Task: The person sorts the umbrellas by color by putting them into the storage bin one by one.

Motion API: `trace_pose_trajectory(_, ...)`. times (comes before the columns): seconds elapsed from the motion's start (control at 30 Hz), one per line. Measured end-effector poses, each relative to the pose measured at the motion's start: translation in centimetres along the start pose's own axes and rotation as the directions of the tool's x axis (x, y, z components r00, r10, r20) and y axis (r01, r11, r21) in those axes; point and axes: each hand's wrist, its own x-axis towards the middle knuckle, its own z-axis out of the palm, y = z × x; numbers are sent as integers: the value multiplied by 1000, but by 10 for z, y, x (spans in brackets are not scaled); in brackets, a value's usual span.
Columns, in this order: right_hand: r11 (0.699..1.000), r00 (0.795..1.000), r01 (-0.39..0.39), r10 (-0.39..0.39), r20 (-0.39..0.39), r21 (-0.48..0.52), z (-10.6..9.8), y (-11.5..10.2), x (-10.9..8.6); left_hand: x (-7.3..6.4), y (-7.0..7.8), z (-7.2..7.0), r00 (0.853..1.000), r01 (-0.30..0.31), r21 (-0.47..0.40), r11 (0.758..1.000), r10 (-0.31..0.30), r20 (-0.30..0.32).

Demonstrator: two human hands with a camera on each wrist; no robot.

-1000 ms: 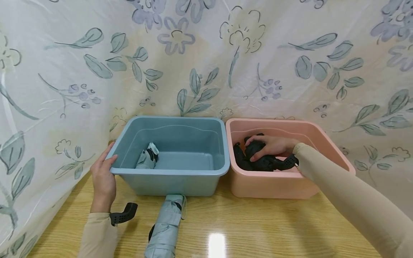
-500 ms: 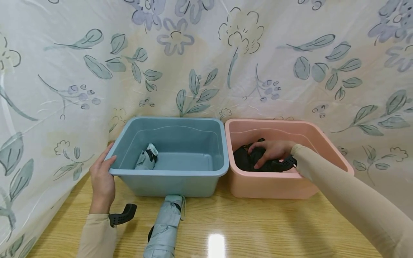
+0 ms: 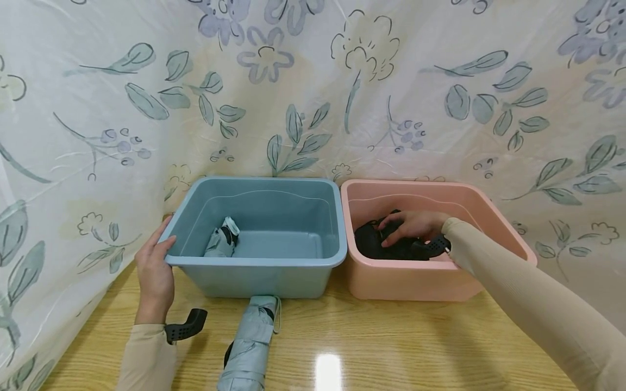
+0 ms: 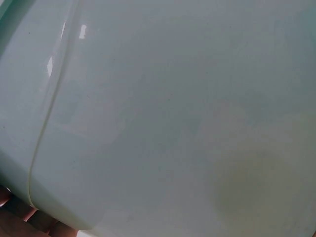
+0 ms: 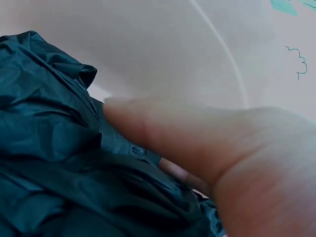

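My left hand (image 3: 155, 274) grips the near left corner of the blue plastic bin (image 3: 259, 262), thumb at the rim. The left wrist view shows the bin's pale wall (image 4: 163, 113) and a few fingertips (image 4: 29, 217) low in the corner. My right hand (image 3: 413, 225) reaches inside the pink plastic bin (image 3: 411, 282) and holds bunched, shiny black fabric, which looks like a folded umbrella (image 3: 367, 241). In the right wrist view, the thumb lies along the creased umbrella (image 5: 64, 148) and part of a finger shows behind it. The other fingers are largely hidden.
A light blue folded umbrella (image 3: 246, 347) lies on the wooden table (image 3: 391, 342) before the blue bin. Another light blue folded umbrella (image 3: 222, 241) rests in that bin's left end. A floral sheet (image 3: 303, 81) hangs close behind both bins.
My right hand has shifted slightly lower in the pink bin, and the black fabric under it has moved and flattened. My left hand stays on the blue bin.
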Motion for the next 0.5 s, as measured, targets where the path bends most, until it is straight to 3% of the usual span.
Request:
trace_pose_trajectory(0.27,994,998,-65,63,-20,-84,-5,-2,-2,0,-1,-1,1000,-8,-2,1000,8,12)
trace_pose_trajectory(0.5,992,995,-93,89,-53,-82,-8,-7,-7,0,-1,-1,1000,-11,3,1000,11,14)
